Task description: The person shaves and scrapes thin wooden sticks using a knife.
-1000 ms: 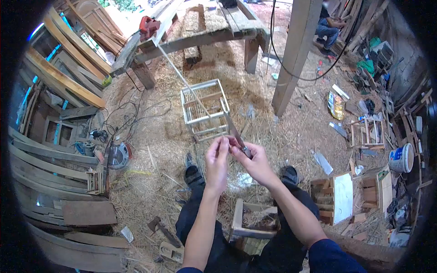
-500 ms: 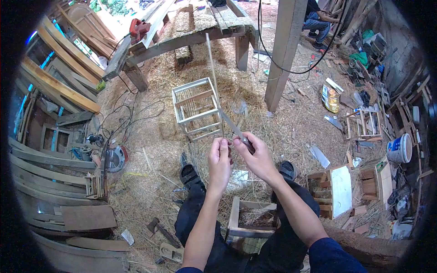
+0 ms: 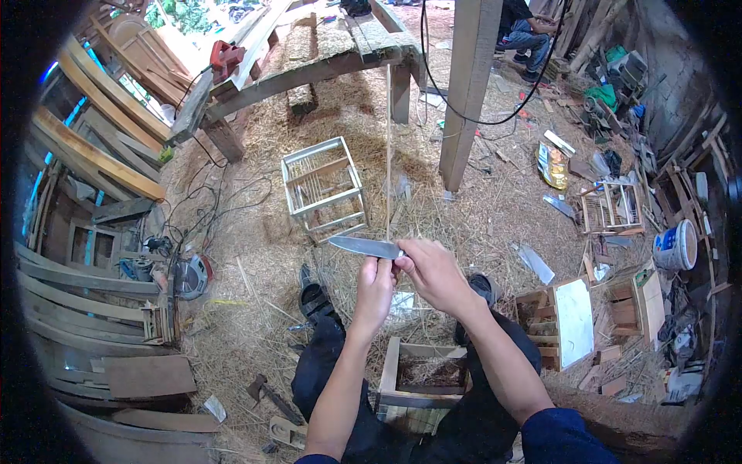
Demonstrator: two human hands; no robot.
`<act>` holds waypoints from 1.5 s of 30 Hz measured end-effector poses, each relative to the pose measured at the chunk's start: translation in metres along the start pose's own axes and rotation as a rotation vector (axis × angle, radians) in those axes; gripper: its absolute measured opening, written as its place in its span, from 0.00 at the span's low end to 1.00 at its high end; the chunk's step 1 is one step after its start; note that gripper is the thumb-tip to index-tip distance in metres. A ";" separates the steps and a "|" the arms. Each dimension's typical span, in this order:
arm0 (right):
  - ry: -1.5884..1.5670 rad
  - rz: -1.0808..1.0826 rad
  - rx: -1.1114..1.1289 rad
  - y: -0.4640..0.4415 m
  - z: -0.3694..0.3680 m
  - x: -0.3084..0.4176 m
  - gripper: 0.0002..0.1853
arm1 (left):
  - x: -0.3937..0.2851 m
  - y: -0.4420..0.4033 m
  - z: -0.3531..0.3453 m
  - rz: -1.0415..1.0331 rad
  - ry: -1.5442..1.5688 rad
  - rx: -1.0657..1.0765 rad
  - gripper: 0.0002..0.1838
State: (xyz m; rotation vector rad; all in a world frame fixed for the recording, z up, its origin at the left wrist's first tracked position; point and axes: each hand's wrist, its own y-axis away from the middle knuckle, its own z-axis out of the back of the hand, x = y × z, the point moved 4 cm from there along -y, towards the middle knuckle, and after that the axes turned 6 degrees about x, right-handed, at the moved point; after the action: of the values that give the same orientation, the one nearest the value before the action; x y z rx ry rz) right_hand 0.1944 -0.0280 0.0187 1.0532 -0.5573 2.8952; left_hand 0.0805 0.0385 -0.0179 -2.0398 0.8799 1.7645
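My right hand (image 3: 434, 277) is closed around the handle of a knife (image 3: 362, 247). The broad blade points left and passes over the fingertips of my left hand (image 3: 372, 292). Those fingers pinch the near end of a long thin wooden stick (image 3: 389, 155), which stretches away from me toward the workbench. The blade crosses close to the stick's lower end; whether it touches is unclear. Beyond my hands, a small slatted wooden frame (image 3: 325, 185) sits on the floor. Another wooden frame (image 3: 423, 398) lies between my legs.
Straw-like shavings cover the floor. A rough workbench (image 3: 309, 77) stands ahead, with a wooden post (image 3: 468, 100) to its right. A seated person (image 3: 529, 39) is at the far right. A hatchet (image 3: 270, 396), a circular saw (image 3: 193, 277) and a white bucket (image 3: 676, 246) are around me.
The knife has swung from pointing away from me to lying leftward across the stick. The stick has turned from leaning left to nearly straight ahead. The view has shifted slightly.
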 end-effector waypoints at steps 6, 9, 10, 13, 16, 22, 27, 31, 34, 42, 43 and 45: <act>0.177 -0.010 0.030 0.002 0.009 -0.003 0.16 | 0.012 -0.007 0.006 -0.095 -0.219 0.002 0.12; 0.122 0.005 0.022 0.004 0.010 -0.004 0.16 | 0.010 -0.005 0.005 -0.101 -0.190 0.023 0.11; 0.108 0.013 0.013 0.006 0.010 -0.004 0.15 | 0.005 -0.001 0.002 -0.100 -0.168 0.026 0.10; 0.089 0.032 -0.001 0.009 0.007 -0.004 0.14 | 0.005 -0.001 0.000 -0.156 -0.088 0.016 0.10; 0.156 0.029 0.016 0.009 0.013 -0.003 0.14 | 0.003 0.002 -0.002 -0.160 -0.080 0.037 0.12; 0.229 0.083 -0.006 0.014 0.027 -0.001 0.14 | 0.001 0.011 -0.001 -0.176 -0.235 0.082 0.13; 0.193 0.099 0.000 0.014 0.031 0.002 0.17 | 0.003 0.015 0.004 -0.199 -0.299 0.070 0.13; 0.245 0.115 0.001 0.013 0.032 0.008 0.18 | -0.007 0.022 0.005 -0.193 -0.310 0.072 0.14; 0.291 0.136 -0.031 0.014 0.033 0.009 0.17 | -0.002 0.023 0.008 -0.212 -0.264 0.101 0.13; 0.371 0.128 -0.081 0.017 0.036 0.009 0.16 | -0.018 0.041 0.011 -0.019 -0.067 0.211 0.11; 0.384 0.082 -0.167 0.019 0.042 -0.001 0.15 | -0.024 0.048 0.012 0.017 -0.019 0.242 0.11; 0.419 -0.010 -0.347 0.020 0.066 -0.027 0.15 | -0.024 0.052 0.011 0.081 0.032 0.304 0.10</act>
State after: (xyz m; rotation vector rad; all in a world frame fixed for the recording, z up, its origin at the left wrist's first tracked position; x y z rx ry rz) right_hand 0.2538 -0.0658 0.0425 0.3910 -0.9655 2.7417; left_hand 0.0383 0.0108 0.0118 -1.8630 1.1757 1.5294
